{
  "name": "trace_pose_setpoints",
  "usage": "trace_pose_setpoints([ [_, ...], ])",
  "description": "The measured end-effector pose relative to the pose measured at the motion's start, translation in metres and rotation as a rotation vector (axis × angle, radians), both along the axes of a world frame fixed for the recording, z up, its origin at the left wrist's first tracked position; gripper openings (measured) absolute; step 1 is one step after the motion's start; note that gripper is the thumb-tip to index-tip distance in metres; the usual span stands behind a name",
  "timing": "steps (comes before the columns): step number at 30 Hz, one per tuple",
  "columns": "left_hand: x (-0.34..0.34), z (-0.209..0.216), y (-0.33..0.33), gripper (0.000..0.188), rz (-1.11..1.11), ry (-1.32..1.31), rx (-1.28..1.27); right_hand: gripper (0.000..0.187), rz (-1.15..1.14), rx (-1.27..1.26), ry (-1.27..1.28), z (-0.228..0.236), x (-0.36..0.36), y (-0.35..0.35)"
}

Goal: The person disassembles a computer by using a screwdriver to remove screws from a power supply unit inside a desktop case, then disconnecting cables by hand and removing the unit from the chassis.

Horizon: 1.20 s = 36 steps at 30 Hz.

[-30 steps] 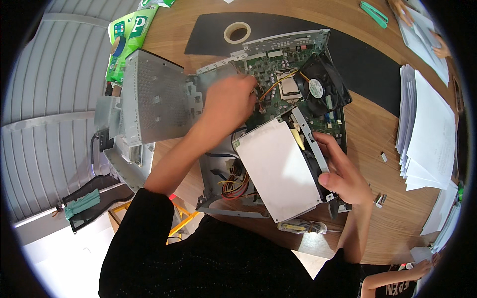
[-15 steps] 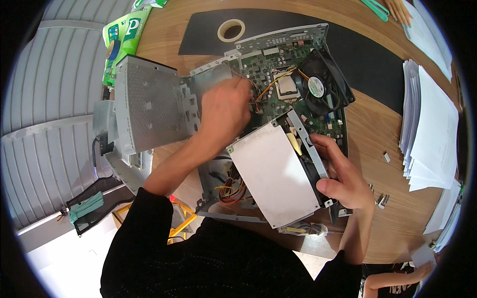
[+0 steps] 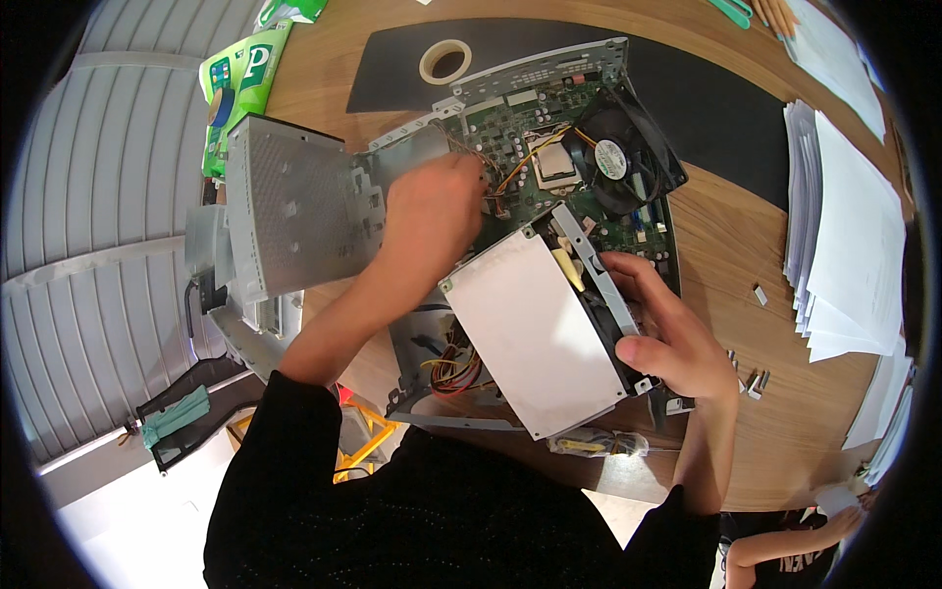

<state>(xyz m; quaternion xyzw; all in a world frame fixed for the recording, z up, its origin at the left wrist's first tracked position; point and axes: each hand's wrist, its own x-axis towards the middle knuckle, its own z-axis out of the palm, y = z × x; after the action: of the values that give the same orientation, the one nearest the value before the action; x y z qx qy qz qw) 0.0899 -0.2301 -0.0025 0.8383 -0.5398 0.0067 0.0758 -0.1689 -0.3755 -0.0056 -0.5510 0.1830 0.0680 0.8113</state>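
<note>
An opened computer case lies on the table, with its green motherboard bare, a processor in the socket and a black fan at the right. My left hand reaches over the board's left part, its fingers closed at a bundle of thin wires; the fingertips are partly hidden. A flat, silver box-shaped drive sits tilted above the near part of the case. My right hand grips its right side along a metal bracket, thumb on the near end. Coloured cables lie left of the drive.
A perforated metal panel stands at the left. Behind the board lie a black mat and a tape roll. Stacked papers and small metal parts are on the right. Another person's arm shows at the lower right.
The whole view has shifted slightly, with the case appearing a little higher and further left. Both hands keep their places on the wires and the drive.
</note>
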Motion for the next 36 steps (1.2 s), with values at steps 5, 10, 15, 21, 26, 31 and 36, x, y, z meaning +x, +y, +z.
trace_pose_setpoints([
  [5, 0.005, 0.001, -0.001, 0.011, -0.007, 0.019, 0.014, 0.082, 0.018, -0.020, 0.002, -0.001, 0.000, 0.000],
  [10, 0.008, 0.000, 0.002, 0.011, -0.038, 0.045, 0.002, 0.079, 0.003, 0.002, -0.021, -0.008, 0.000, 0.004],
  [15, 0.005, -0.006, 0.010, 0.012, -0.103, -0.054, -0.017, 0.077, -0.001, 0.068, -0.010, 0.001, 0.000, 0.007],
  [21, 0.007, -0.005, 0.012, 0.011, -0.116, 0.011, -0.063, 0.077, -0.007, 0.047, 0.024, 0.000, -0.003, 0.012],
  [26, 0.002, -0.008, 0.025, 0.010, -0.081, -0.058, -0.086, 0.078, 0.022, 0.003, 0.037, 0.007, 0.002, 0.009],
  [31, 0.006, 0.049, 0.006, 0.011, -0.023, -0.089, -0.183, 0.080, -0.019, 0.013, -0.030, -0.007, -0.002, 0.013],
  [36, -0.011, 0.030, 0.045, 0.014, 0.115, 0.040, -0.314, 0.083, 0.027, 0.013, 0.002, -0.002, 0.002, 0.017],
])
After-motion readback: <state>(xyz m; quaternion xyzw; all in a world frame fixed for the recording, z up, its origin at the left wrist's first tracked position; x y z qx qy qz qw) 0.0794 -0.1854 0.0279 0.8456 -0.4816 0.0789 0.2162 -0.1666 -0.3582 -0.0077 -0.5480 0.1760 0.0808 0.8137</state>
